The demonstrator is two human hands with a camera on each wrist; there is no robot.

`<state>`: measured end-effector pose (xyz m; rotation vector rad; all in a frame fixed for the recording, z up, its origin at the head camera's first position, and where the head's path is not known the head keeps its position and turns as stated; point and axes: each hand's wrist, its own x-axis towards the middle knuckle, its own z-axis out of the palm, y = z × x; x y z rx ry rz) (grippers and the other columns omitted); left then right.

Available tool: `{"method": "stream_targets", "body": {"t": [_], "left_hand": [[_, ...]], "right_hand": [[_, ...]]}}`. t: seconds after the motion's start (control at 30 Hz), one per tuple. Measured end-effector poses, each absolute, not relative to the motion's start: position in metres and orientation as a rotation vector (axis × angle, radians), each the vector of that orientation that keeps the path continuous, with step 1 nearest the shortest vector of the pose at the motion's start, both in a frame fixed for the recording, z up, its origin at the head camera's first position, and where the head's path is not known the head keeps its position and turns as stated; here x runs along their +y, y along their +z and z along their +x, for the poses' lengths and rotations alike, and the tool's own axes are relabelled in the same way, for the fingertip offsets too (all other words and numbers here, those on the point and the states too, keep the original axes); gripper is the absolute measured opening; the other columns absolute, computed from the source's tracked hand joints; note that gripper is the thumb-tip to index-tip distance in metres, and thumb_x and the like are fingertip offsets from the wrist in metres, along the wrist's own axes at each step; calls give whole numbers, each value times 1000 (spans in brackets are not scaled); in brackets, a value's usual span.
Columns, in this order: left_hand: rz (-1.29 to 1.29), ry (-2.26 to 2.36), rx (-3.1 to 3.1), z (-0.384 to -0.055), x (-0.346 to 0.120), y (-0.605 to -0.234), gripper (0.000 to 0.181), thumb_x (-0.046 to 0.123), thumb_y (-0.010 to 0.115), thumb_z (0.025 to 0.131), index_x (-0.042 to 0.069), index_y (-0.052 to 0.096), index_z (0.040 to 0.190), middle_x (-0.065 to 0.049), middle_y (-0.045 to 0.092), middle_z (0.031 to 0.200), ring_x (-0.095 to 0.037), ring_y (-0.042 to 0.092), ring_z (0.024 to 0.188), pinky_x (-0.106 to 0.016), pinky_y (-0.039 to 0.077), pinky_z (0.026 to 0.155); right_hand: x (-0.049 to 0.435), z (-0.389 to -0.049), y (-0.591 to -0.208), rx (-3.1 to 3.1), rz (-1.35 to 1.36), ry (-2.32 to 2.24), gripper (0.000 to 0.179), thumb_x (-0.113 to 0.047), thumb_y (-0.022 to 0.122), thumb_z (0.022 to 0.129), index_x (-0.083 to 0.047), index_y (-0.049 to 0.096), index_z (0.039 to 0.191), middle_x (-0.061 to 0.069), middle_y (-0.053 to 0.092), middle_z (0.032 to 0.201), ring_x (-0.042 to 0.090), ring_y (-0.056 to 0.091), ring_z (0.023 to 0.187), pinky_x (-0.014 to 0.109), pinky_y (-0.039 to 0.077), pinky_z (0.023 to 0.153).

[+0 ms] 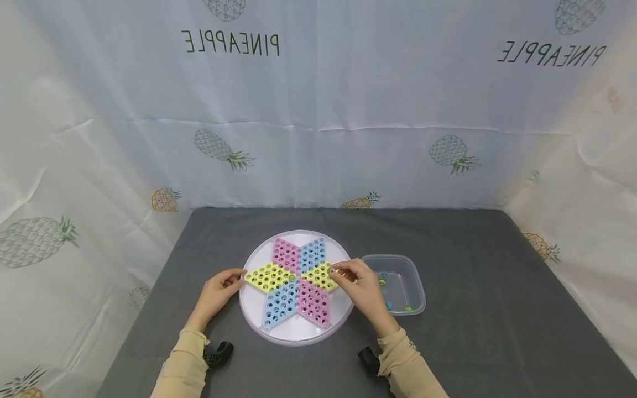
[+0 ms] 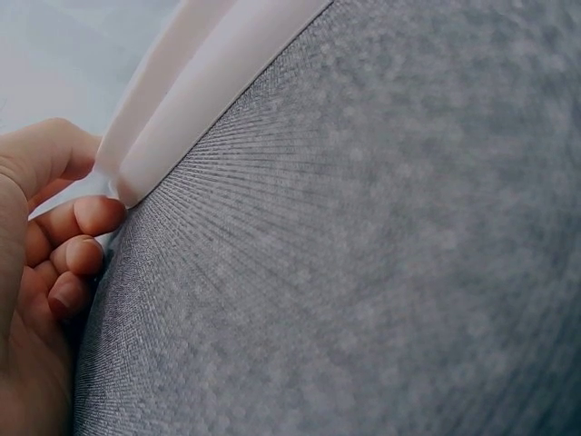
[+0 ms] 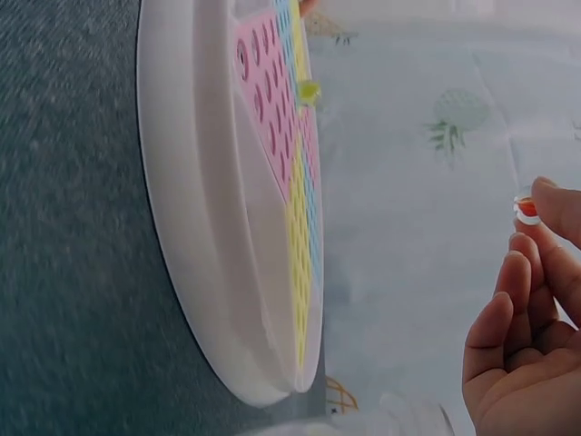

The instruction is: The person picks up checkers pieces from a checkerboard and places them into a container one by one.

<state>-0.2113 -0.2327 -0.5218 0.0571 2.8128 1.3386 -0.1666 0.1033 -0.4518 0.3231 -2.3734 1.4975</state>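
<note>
A round white Chinese checkers board (image 1: 293, 338) lies on the table, its six-pointed star of pink, blue and yellow sections full of small holes. My left hand (image 1: 217, 294) pinches the board's left rim, which the left wrist view shows between thumb and fingertips. Over the right yellow point hovers my right hand (image 1: 365, 288). It pinches a clear glass marble (image 3: 526, 209) with an orange streak between thumb and forefinger. One yellow-green marble (image 3: 310, 93) sits at the star's centre.
Right of the board stands a clear plastic tub (image 1: 418, 293) with several blue and green marbles in it. A dark grey cloth (image 1: 497, 309) covers the table. White curtains (image 1: 318, 88) with pineapple prints hang behind and at the sides.
</note>
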Motion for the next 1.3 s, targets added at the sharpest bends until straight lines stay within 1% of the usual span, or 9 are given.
{"method": "stream_targets", "body": {"t": [0.1,0.23,0.43,0.67,0.9,0.97,1.03,1.17,1.3], "left_hand": [[58,1335,2817,-212,-232,-521,26,33,59,81,25,60,106,-2,52,80,-12,45,68,-22,36,58],[47,1341,2823,-213,-232,-521,26,33,60,81,24,60,106,-2,52,81,-12,45,68,-22,37,58],[47,1336,2828,-213,-233,-521,25,32,60,81,24,60,105,-2,52,81,-11,45,68,-22,36,58],[59,1346,2820,-212,-232,-520,26,34,60,81,24,60,105,-2,52,80,-12,45,68,-22,37,58],[66,1355,2817,-212,-231,-519,26,32,60,81,24,60,105,-2,52,80,-12,45,67,-22,36,58],[62,1354,2819,-212,-231,-519,26,32,60,81,24,60,105,-2,52,80,-12,45,67,-21,36,58],[62,1352,2822,-212,-231,-519,26,31,60,81,23,60,105,-2,52,80,-11,45,67,-21,36,58],[58,1359,2822,-211,-232,-520,25,32,60,81,24,60,105,-2,53,80,-11,45,67,-21,36,57],[56,1360,2820,-211,-232,-521,26,33,60,81,24,60,105,-2,52,80,-11,44,66,-21,36,57]], "right_hand": [[111,-168,-456,-2355,311,1476,18,-26,66,76,-15,67,89,-1,56,77,6,48,66,19,41,60],[120,-169,-462,-2321,268,1459,17,-29,67,75,-17,67,87,-3,55,76,5,48,65,18,41,58],[132,-170,-467,-2319,185,1444,15,-25,69,74,-17,67,86,-4,56,77,3,48,67,16,40,59],[149,-169,-467,-2328,81,1436,19,-28,70,72,-16,67,87,-1,58,78,3,48,67,17,40,59],[176,-188,-511,-2343,66,1280,22,-35,67,74,-21,65,91,-7,56,81,1,48,69,15,38,59],[181,-192,-517,-2345,55,1294,23,-35,67,74,-20,65,91,-6,57,81,2,48,69,16,38,59],[182,-191,-515,-2361,19,1316,25,-37,67,74,-20,65,92,-6,57,81,3,50,69,15,39,59],[178,-184,-495,-2384,-31,1357,26,-34,67,74,-14,65,91,-3,58,79,2,49,68,15,38,58],[173,-178,-477,-2429,-117,1371,27,-33,68,73,-12,65,90,-1,59,78,1,48,66,16,39,58]]}}
